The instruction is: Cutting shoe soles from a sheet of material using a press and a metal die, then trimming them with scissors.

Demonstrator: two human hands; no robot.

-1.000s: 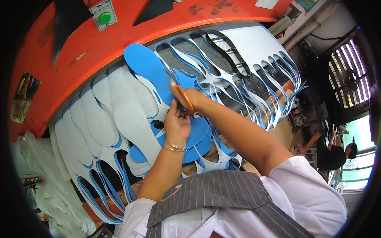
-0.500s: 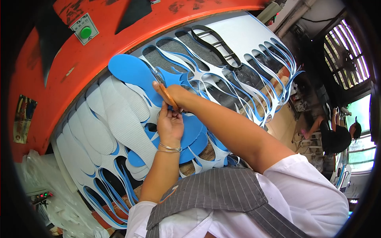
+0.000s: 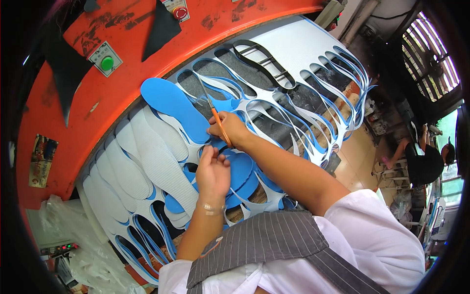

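My right hand (image 3: 230, 130) grips a pair of scissors (image 3: 219, 121) by the orange handles, their blades pointing away over the leftover foam. My left hand (image 3: 214, 176) is just below it, palm turned up and fingers loosely apart, with nothing visible in it. Left of the scissors lies a blue insole (image 3: 174, 103), its near end close to my right fingertips. White ribbed insoles (image 3: 159, 154) overlap on the left. More blue foam pieces (image 3: 242, 171) lie beneath and beside my hands, partly hidden by them.
A black sole-shaped cutting die (image 3: 264, 61) rests on the white sheet (image 3: 298, 41). Cut-out foam webbing (image 3: 338, 125) hangs at the right edge. An orange machine beam (image 3: 127, 44) with a green button (image 3: 107, 62) spans the far side. Another person (image 3: 423, 161) is at far right.
My right hand has moved right and turned, swinging the scissors so the blades point away. My left hand has drawn slightly apart from it, its fingers straighter.
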